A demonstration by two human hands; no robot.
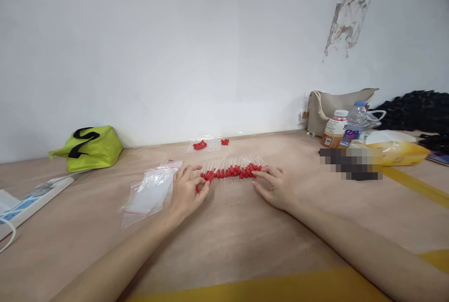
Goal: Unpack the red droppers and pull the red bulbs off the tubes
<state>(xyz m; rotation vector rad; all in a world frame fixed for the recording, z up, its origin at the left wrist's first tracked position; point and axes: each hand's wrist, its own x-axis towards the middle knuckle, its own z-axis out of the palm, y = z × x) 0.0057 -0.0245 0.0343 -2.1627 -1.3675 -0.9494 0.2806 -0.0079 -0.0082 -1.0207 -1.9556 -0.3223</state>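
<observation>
A row of clear glass droppers with red rubber bulbs (pixel 233 171) lies across the wooden table (pixel 217 241). My left hand (pixel 185 191) rests at the row's left end, fingers curled and pinching a red bulb. My right hand (pixel 275 186) lies at the row's right end, fingers stretched out and touching the last droppers. A stack of clear zip bags (pixel 149 193) sits just left of my left hand.
More droppers in clear bags (pixel 206 144) lie near the white wall. A lime-green bag (pixel 87 148) and a power strip (pixel 31 199) are at the left. Two bottles (pixel 345 128), a beige bag (pixel 335 105), a yellow packet (pixel 400 152) and a black cloth (pixel 417 110) stand right.
</observation>
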